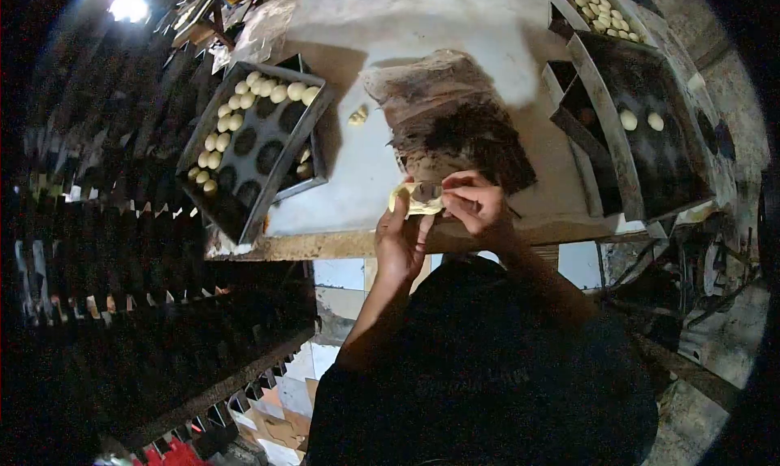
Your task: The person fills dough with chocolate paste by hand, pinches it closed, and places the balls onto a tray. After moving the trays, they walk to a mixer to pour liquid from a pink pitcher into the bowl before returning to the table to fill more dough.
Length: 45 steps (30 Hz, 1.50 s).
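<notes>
Near the table's front edge my left hand (398,242) holds a flattened piece of pale yellow dough (404,199) from below. Dark filling (426,191) lies on the middle of the dough. The fingers of my right hand (475,202) pinch the dough's right edge. Just beyond both hands is a large mass of brown, dark material (455,117) in a layered slab. A small scrap of dough (357,116) sits to the left of that slab.
On the left, a dark metal tray (280,161) holds several pale dough balls (236,123), stacked over another tray. Stacked trays (601,117) stand on the right, the top one with two balls (629,120). More balls (597,9) fill a tray at the back right.
</notes>
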Each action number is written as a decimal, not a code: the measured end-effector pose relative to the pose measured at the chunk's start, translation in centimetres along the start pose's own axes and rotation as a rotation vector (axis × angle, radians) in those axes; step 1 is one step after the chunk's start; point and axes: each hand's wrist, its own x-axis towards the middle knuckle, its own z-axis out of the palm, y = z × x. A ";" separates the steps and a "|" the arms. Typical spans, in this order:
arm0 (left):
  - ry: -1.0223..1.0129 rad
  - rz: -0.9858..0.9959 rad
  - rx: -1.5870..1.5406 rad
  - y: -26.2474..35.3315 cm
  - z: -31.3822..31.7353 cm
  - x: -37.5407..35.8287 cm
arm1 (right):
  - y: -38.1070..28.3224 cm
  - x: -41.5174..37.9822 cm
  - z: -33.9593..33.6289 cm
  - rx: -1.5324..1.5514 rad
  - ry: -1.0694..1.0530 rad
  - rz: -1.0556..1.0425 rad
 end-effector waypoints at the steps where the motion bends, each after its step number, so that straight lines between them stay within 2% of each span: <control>1: -0.017 0.008 -0.041 0.3 -0.7 -0.9 | -0.9 -0.5 1.0 0.072 -0.021 -0.037; 4: 0.064 0.037 -0.196 1.5 -2.5 -3.9 | 0.7 -1.6 4.4 0.723 0.157 0.273; 5: 0.042 0.152 -0.091 1.0 -3.3 -4.7 | 0.2 -2.4 6.2 0.695 0.199 0.223; 6: 0.028 0.304 0.205 0.8 -4.2 -5.9 | -0.7 -3.5 8.0 0.468 0.170 0.070; 8: 0.092 0.643 1.096 0.9 -5.0 -8.5 | -3.3 -5.9 11.3 0.015 0.104 -0.236; 9: 0.057 0.725 1.332 1.9 -4.2 -10.5 | -5.3 -6.9 12.7 -0.163 0.109 -0.371; 11: 0.004 0.719 1.268 2.9 -4.2 -13.6 | -8.9 -9.1 14.8 -0.529 0.125 -0.633; 13: 0.025 0.781 1.373 4.4 -3.3 -16.2 | -9.6 -10.8 15.9 -0.572 0.147 -0.724; 15: -0.020 0.606 0.751 5.9 -1.9 -19.0 | -10.7 -12.3 16.6 -0.562 0.149 -0.796; 16: -0.041 0.515 0.447 6.5 -1.9 -20.0 | -11.4 -12.9 16.7 -0.523 0.047 -0.816; 17: -0.159 0.468 0.260 7.1 -3.0 -20.6 | -12.1 -13.5 16.5 -0.480 -0.056 -0.836; 18: -0.202 0.504 0.286 7.2 -4.4 -20.7 | -12.5 -13.9 16.4 -0.434 -0.161 -0.853; 20: -0.208 0.614 0.527 7.4 -6.4 -21.3 | -12.7 -14.4 16.4 -0.446 -0.215 -0.831; 23: -0.101 0.871 0.692 6.7 -5.0 -21.3 | -14.3 -15.3 15.3 -0.423 -0.116 -0.540; 26: -0.172 1.092 0.817 4.1 -4.6 -20.2 | -14.4 -15.4 12.7 -0.087 -0.368 0.195; 27: -0.197 1.257 0.886 3.6 -4.1 -19.0 | -13.8 -15.7 11.9 -0.166 -0.275 -0.018; 31: -0.046 1.386 1.148 0.7 -1.1 -16.8 | -13.9 -15.3 8.8 -0.342 -0.116 -0.532; 32: -0.066 1.289 1.480 1.0 0.1 -16.9 | -14.2 -15.3 7.4 -0.432 -0.117 -0.554; 33: -0.121 1.240 1.567 0.9 1.6 -16.4 | -14.6 -15.4 6.0 -0.522 -0.116 -0.577; 35: -0.176 1.076 1.394 -1.2 4.1 -14.6 | -13.9 -15.0 2.8 -0.539 -0.050 -0.605; 36: -0.166 0.952 1.138 -3.0 5.5 -13.5 | -13.8 -14.5 0.7 -0.530 -0.015 -0.661; 37: -0.256 0.748 0.860 -4.3 7.2 -12.8 | -13.9 -14.1 -1.4 -0.520 0.018 -0.719; 38: -0.292 0.555 0.566 -5.6 9.0 -12.0 | -14.3 -13.5 -3.6 -0.474 0.017 -0.695; 40: -0.525 0.243 0.349 -6.6 9.6 -10.3 | -16.2 -12.7 -8.1 -0.380 0.012 -0.649; 41: -0.533 0.455 0.368 -8.7 11.4 -9.2 | -17.6 -13.1 -9.9 -0.321 0.042 -0.377; 42: -0.620 0.547 0.395 -9.7 13.2 -7.8 | -17.7 -13.1 -11.7 -0.249 0.015 -0.315; 44: -0.766 0.783 0.723 -10.3 15.6 -5.3 | -17.7 -12.9 -15.1 -0.106 -0.050 -0.190; 45: -0.719 0.785 0.782 -10.8 16.6 -5.1 | -17.4 -12.8 -16.4 -0.141 -0.007 -0.312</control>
